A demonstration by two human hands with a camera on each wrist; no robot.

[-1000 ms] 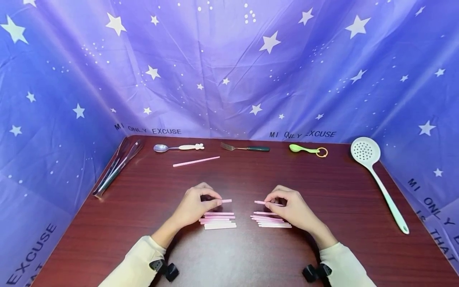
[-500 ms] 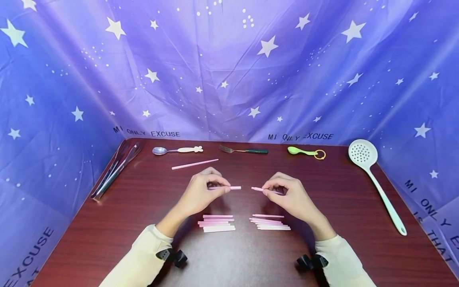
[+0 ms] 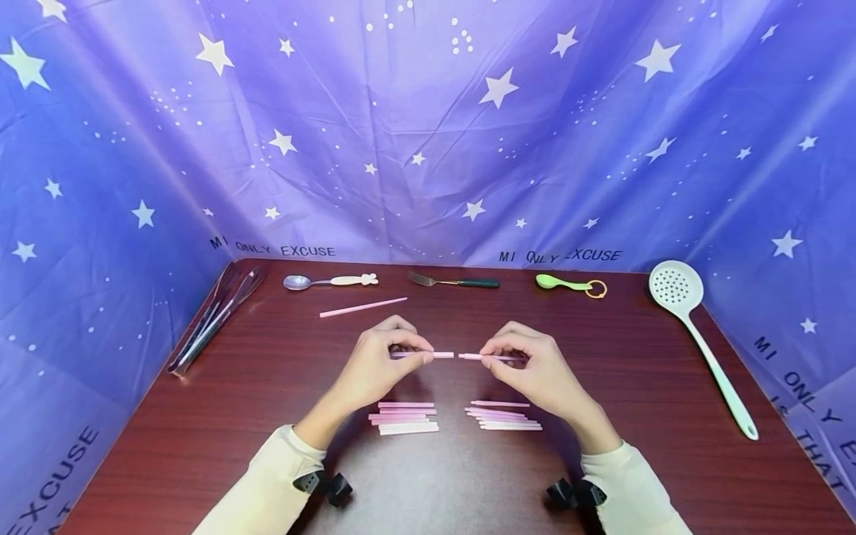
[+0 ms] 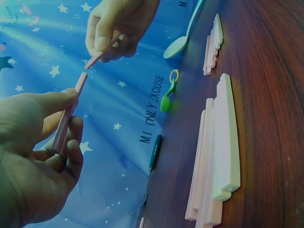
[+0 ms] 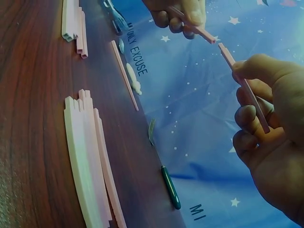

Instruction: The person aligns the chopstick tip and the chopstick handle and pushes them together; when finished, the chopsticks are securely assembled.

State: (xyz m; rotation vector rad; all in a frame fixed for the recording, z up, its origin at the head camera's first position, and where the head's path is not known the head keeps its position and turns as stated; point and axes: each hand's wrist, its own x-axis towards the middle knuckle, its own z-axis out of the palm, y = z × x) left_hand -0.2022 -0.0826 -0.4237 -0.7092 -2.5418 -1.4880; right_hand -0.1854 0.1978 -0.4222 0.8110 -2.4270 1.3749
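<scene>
My left hand (image 3: pixel 384 364) pinches a pink chopstick section (image 4: pixel 69 114) between thumb and fingers, its square blunt end facing right. My right hand (image 3: pixel 528 360) pinches another pink chopstick section (image 5: pixel 244 88), whose narrower stepped tip faces left. The two ends point at each other above the table with a small gap between them. Below the left hand lies a group of pink and white sections (image 3: pixel 408 417). A matching group of sections (image 3: pixel 504 416) with stepped tips lies below the right hand. A longer, tapered pink chopstick (image 3: pixel 363 307) rests farther back on the left.
Along the back of the dark red table (image 3: pixel 428 490) lie a spoon (image 3: pixel 331 281), a fork (image 3: pixel 455 280) and a green spoon (image 3: pixel 568 283) with a ring. A whisk (image 3: pixel 217 319) lies at the left edge, a slotted skimmer (image 3: pixel 702 342) at the right. Starry cloth (image 3: pixel 401 111) surrounds the table.
Both hands have lifted their sections up and away from the groups. They have drawn toward each other, narrowing the gap between the two ends.
</scene>
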